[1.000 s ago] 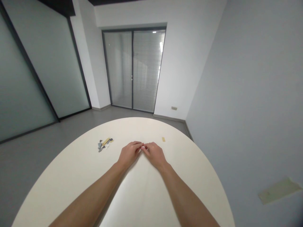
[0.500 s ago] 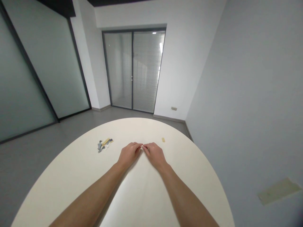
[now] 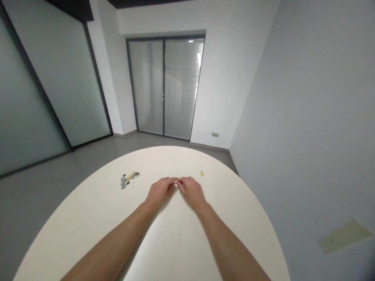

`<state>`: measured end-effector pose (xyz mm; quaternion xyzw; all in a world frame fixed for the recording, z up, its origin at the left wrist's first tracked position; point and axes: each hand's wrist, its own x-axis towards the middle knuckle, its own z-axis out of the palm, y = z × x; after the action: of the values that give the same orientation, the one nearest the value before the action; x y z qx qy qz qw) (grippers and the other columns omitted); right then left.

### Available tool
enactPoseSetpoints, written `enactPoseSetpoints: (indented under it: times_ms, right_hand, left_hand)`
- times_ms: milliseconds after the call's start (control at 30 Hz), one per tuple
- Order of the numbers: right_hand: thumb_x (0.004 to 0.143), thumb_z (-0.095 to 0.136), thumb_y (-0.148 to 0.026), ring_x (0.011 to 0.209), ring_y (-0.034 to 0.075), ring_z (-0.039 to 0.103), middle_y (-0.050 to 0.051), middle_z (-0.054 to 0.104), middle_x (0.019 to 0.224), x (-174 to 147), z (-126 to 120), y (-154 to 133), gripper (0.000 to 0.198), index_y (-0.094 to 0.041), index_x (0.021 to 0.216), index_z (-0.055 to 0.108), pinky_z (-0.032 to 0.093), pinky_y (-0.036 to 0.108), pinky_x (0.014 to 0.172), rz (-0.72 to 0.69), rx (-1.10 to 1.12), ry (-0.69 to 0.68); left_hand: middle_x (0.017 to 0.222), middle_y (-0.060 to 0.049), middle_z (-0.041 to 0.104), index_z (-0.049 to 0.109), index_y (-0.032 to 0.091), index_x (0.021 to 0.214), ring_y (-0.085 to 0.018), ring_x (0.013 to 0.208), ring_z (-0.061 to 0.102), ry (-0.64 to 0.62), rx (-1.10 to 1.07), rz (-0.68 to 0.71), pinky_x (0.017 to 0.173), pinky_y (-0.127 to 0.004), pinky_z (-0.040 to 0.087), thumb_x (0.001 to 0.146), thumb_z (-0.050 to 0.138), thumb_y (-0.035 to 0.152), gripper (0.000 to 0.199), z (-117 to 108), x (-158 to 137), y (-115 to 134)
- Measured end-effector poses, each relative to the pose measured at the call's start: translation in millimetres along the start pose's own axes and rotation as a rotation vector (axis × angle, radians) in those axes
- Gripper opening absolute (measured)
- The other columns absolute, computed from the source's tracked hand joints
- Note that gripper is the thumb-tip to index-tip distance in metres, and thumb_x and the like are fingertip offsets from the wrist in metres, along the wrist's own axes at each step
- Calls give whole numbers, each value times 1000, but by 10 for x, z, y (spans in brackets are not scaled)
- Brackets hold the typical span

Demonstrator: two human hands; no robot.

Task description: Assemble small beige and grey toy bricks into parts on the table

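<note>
Over the middle of the white round table (image 3: 178, 249), my left hand (image 3: 160, 191) and my right hand (image 3: 191, 191) meet at their fingertips. Both are closed in a pinch around a small whitish piece (image 3: 176, 182), mostly covered by the fingers, so its kind does not show. To the left of my left hand lies a loose pile of small building pieces (image 3: 129, 179) in grey, tan, dark and white. A single flat yellowish piece (image 3: 202, 173) rests on the tabletop beyond my right hand.
Frosted glass panels (image 3: 58, 78) in dark frames stand to the left, and a glass door (image 3: 165, 88) with blinds is behind the table. A plain wall (image 3: 307, 117) runs along the right, with a tape strip (image 3: 347, 236) on it.
My fingertips have shifted slightly, and less of the small whitish piece shows between them. The pile and the yellowish piece have stayed in place.
</note>
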<state>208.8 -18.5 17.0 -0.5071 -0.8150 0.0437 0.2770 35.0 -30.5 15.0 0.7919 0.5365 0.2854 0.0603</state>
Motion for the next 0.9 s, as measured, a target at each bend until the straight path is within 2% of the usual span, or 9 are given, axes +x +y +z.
enactPoseSetpoints:
  times_ms: [200, 367, 467, 900]
  right_hand:
    - [97, 53, -28, 99, 18, 61, 3, 70, 101, -11, -6, -3, 17, -24, 109, 64, 46, 30, 87, -32, 89, 35]
    - [95, 52, -22, 103, 18, 61, 3, 69, 108, -11, -5, -10, 23, -24, 116, 61, 46, 31, 91, -61, 138, 56]
    - [94, 53, -19, 106, 17, 60, 3, 69, 109, -7, -10, -11, 23, -25, 114, 63, 45, 31, 93, -92, 126, 48]
    - [96, 54, -28, 101, 18, 61, 3, 70, 104, 10, 0, 7, 19, -25, 111, 65, 46, 30, 87, -19, 75, 64]
  left_hand:
    - [109, -3, 72, 63, 29, 126, -18, 101, 65, 9, 14, 2, 83, -28, 50, 96, 43, 25, 35, 13, 3, -9]
    - [114, -3, 71, 57, 27, 130, -19, 102, 65, -4, -26, -31, 86, -29, 49, 95, 47, 28, 37, 37, 3, -22]
    - [111, -3, 72, 56, 27, 130, -19, 102, 65, -1, -41, -61, 86, -29, 49, 94, 48, 28, 37, 52, 5, -36]
    - [111, -3, 70, 64, 25, 114, -18, 101, 64, 44, -61, -31, 84, -29, 49, 95, 48, 32, 25, -13, -5, 27]
